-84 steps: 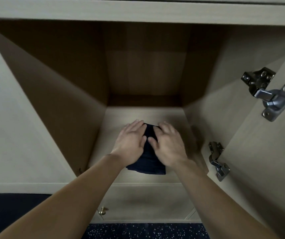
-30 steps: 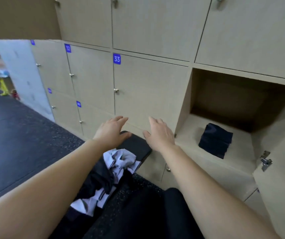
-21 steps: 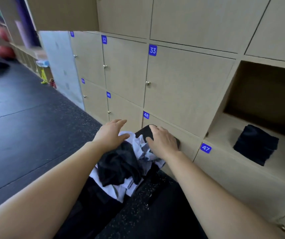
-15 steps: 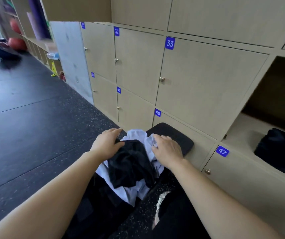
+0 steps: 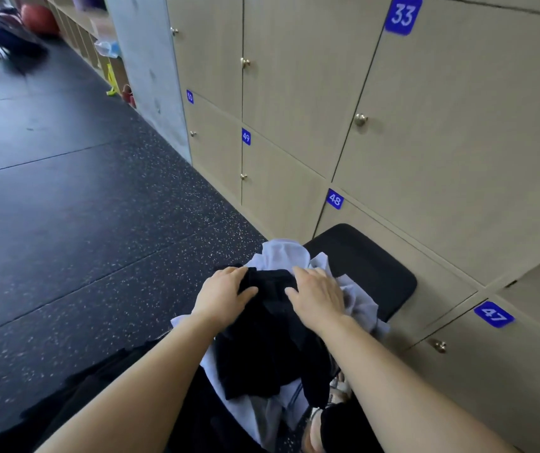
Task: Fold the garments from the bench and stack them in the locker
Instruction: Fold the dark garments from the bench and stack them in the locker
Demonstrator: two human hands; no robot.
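- The black garment [image 5: 268, 338] lies crumpled on pale garments [image 5: 281, 255] atop the bench [image 5: 363, 259]
- The left hand [image 5: 226, 295] pinches its far edge, fingers curled
- The right hand [image 5: 317, 294] rests flat on it

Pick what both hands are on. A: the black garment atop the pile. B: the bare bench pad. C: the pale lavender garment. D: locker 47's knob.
A: the left hand and right hand both rest on the black garment, which lies over the pale garments.
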